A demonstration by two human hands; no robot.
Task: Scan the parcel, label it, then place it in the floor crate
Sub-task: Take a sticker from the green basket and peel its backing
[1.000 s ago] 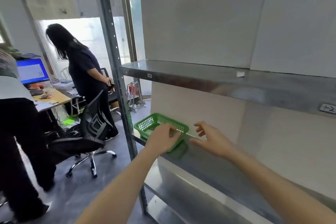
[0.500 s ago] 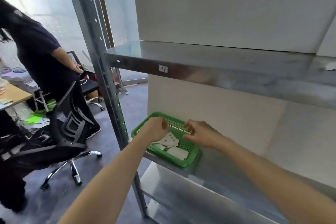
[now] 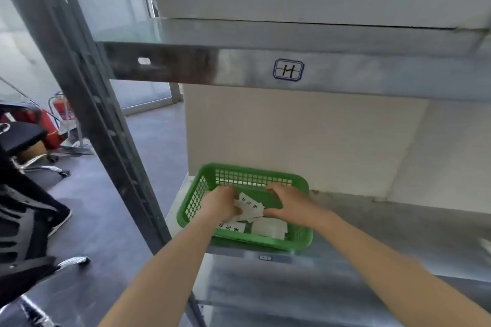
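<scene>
A green plastic basket [image 3: 297, 240] stands at the left end of a metal shelf [image 3: 385, 225]. Inside it lie several white paper labels [image 3: 269, 227] with printed characters. Both my hands are inside the basket. My left hand [image 3: 221, 203] pinches one of the labels [image 3: 249, 207] at its left side. My right hand [image 3: 288, 202] touches the same label's right end with its fingertips. No parcel, scanner or floor crate is in view.
An upper shelf [image 3: 239, 61] carries a tag marked "H" [image 3: 288, 69]. The rack's grey upright post [image 3: 106, 125] stands just left of the basket. Black office chairs [image 3: 24, 220] and a red fire extinguisher [image 3: 62, 109] stand on the grey floor to the left.
My view moved closer and lower toward the basket. Both hands went from the basket's rim down into it and onto the labels. The standing person has left the view.
</scene>
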